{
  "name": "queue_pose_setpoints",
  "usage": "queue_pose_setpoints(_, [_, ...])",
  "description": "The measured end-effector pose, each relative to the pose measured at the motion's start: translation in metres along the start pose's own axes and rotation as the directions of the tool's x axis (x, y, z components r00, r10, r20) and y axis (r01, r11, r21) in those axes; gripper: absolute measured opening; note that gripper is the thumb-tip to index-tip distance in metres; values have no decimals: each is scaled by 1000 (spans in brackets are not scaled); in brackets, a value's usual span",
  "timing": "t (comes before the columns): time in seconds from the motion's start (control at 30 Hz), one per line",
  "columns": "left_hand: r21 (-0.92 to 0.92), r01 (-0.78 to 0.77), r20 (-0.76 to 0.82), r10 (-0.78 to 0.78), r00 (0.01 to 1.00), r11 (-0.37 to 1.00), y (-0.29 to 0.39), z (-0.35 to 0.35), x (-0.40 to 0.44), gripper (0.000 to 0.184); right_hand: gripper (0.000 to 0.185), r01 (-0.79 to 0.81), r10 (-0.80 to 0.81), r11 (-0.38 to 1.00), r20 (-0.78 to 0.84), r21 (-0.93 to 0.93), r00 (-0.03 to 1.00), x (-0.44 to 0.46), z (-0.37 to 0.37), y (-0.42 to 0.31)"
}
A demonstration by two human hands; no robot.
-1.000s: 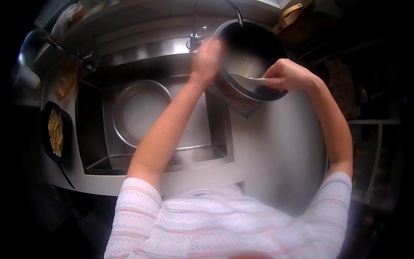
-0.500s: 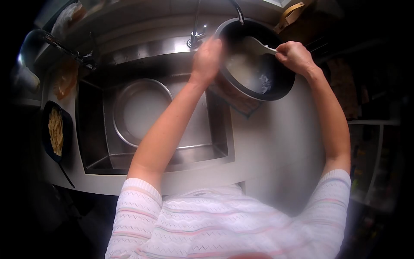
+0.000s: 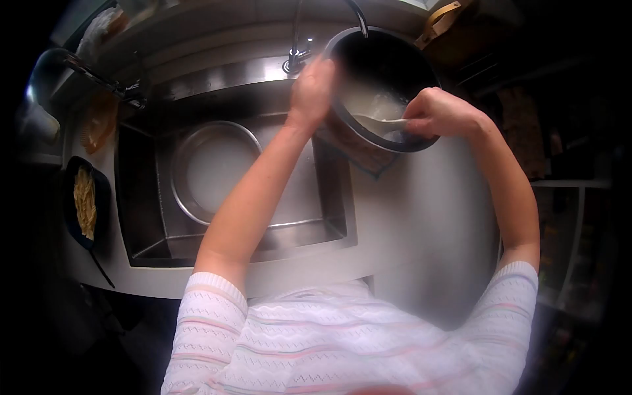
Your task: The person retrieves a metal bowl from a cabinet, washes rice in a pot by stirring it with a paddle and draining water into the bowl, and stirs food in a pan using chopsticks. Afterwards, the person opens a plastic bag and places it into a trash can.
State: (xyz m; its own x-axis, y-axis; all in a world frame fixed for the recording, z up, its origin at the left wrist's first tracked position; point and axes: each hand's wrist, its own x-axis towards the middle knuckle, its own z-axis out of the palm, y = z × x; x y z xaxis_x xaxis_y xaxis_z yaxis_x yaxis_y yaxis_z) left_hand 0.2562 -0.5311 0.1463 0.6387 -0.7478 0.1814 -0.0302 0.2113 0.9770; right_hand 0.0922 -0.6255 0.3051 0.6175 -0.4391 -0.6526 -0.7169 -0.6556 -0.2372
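A dark round pot (image 3: 401, 62) is tilted at the sink's right rim, with cloudy whitish liquid (image 3: 368, 99) inside. My left hand (image 3: 313, 92) grips the pot's left rim; its fingertips are blurred. In my right hand (image 3: 434, 113) is the handle of a pale spoon or paddle (image 3: 382, 123), whose head lies inside the pot near the lower left wall. A patterned cloth (image 3: 368, 158) shows partly beneath the pot.
The steel sink (image 3: 336, 197) holds a round metal bowl (image 3: 181, 164) with cloudy liquid. Thin faucet (image 3: 294, 60) stands behind; its spout overhangs the pot. Larger faucet (image 3: 125, 92) is at left, above a dark pan (image 3: 102, 191) of pale strips.
My right hand first swung up and right with the spoon, then came back down and left to the pot's lower side. My left hand has stayed on the rim.
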Motion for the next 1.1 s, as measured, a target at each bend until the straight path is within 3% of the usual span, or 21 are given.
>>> queue_pose_setpoints(0.1, [31, -34, -13, 34, 999, 999, -3, 1, 0, 42, 20, 96, -88, 990, -75, 106, 993, 5, 8, 7])
queue_pose_setpoints(0.17, [16, -24, 15, 24, 1000, 1000, 3, 0, -1, 42, 20, 120, -125, 991, -75, -66, 989, 21, 17, 14])
queue_pose_setpoints(0.27, [-14, -41, 15, 41, 999, 999, -2, -1, 2, 42, 22, -30, -27, 977, -259, -210, 965, 40, 16, 29])
queue_pose_setpoints(0.37, [-7, 21, 25, -21, 999, 1000, 1, -1, -2, 42, 20, -113, -16, 948, -397, -299, 918, 43, 13, 36])
queue_pose_setpoints(0.43, [8, -22, 24, 21, 999, 1000, -6, -1, 0, 42, 18, -163, -12, 928, -462, -336, 887, 47, 11, 43])
queue_pose_setpoints(0.57, [55, -19, 15, 19, 1000, 998, -8, -2, -1, 42, 17, -198, 81, 962, -494, -189, 866, 37, -3, 45])
queue_pose_setpoints(0.67, [19, 7, 20, -8, 1000, 1000, -5, -3, 1, 42, 18, -235, 45, 903, -464, -360, 884, 46, 7, 39])
queue_pose_setpoints(0.77, [35, 8, 19, -8, 1000, 999, -1, -3, 1, 42, 20, -39, -75, 945, -332, -324, 940, 39, 17, 31])
queue_pose_setpoints(0.9, [35, -41, 6, 41, 999, 999, -8, -3, 6, 43, 21, 17, -59, 966, -158, -259, 986, 20, 6, 22])
queue_pose_setpoints(1.0, [36, -13, 23, 13, 1000, 999, -5, -5, 2, 43, 18, -4, -10, 999, -296, -50, 955, -9, -3, 24])
queue_pose_setpoints(1.1, [31, 3, 29, -4, 1000, 1000, -2, -4, 0, 43, 17, 172, -60, 966, -480, 193, 875, -30, -3, 46])
